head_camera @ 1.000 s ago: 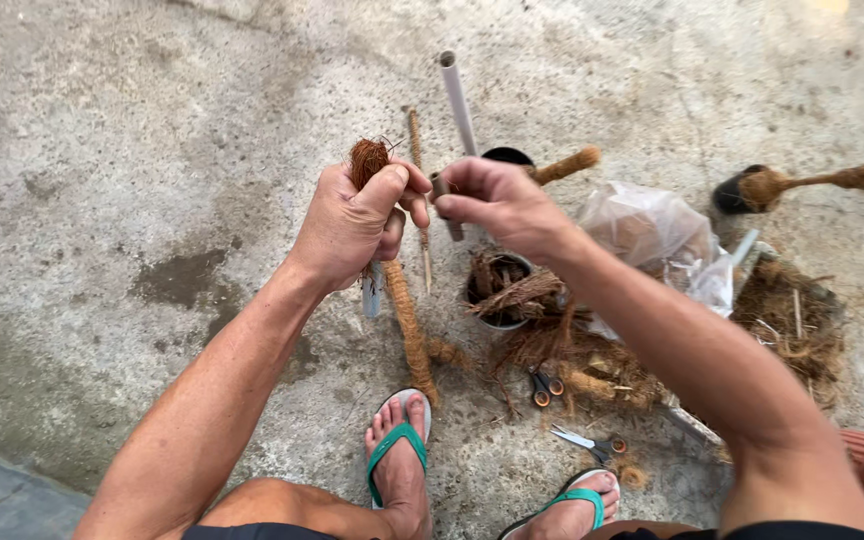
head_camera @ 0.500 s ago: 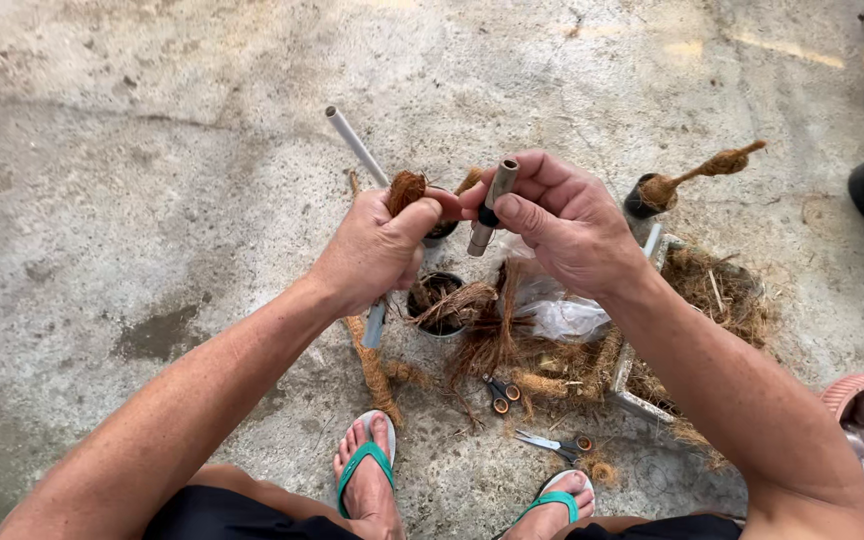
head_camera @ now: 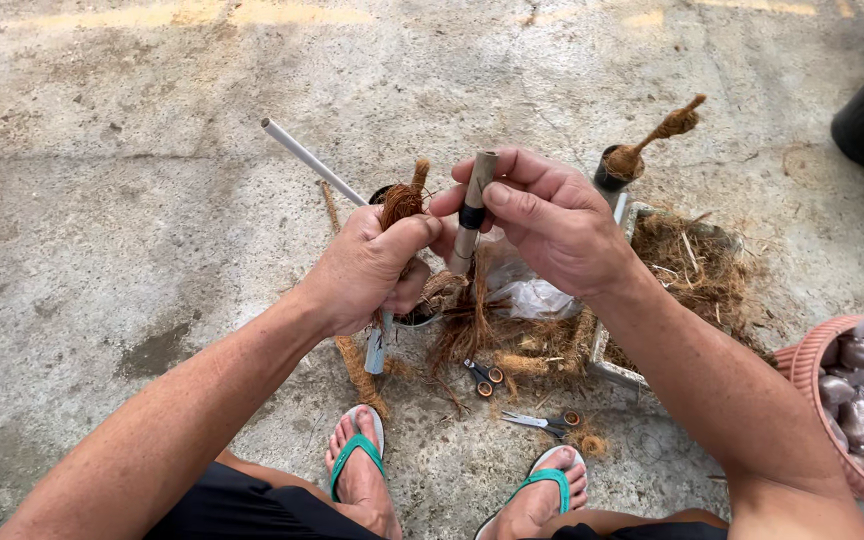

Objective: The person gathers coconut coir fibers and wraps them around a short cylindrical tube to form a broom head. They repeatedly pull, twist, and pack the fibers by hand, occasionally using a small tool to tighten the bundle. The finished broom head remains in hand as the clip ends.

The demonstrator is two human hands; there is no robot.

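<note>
— Where were your hands just then?

— My left hand (head_camera: 367, 275) was fisted round a bundle of brown coir fibre (head_camera: 404, 200), whose frayed tip stuck up above my thumb; my right hand (head_camera: 552, 225) sat at three o'clock of it, fingers (head_camera: 512, 205) pinched narrow on a short tan tube with a black band (head_camera: 473, 210).

— How did the tube lie to the fibre?

— Nearly upright, its long axis running twelve to six and leaning a little toward one o'clock; it stood just beside the fibre, apart from it, with my right hand the nearer to it; the lower end pointed down toward the loose fibre (head_camera: 492, 330) on the ground.

— And the long pipe?

— A grey pipe (head_camera: 312, 160) ran off toward ten o'clock behind my left fist; whether I gripped it too, I cannot tell.

— What lay about you?

— Rough concrete floor (head_camera: 132, 200), stained and bare; two small scissors (head_camera: 542, 422) at six o'clock near my sandalled feet (head_camera: 357, 465); a clear plastic bag (head_camera: 527, 295) under my right wrist; a black pot with a coir-wrapped stick (head_camera: 642, 155) at one o'clock; a pink basket (head_camera: 807, 375) of filled pouches at four o'clock.
</note>
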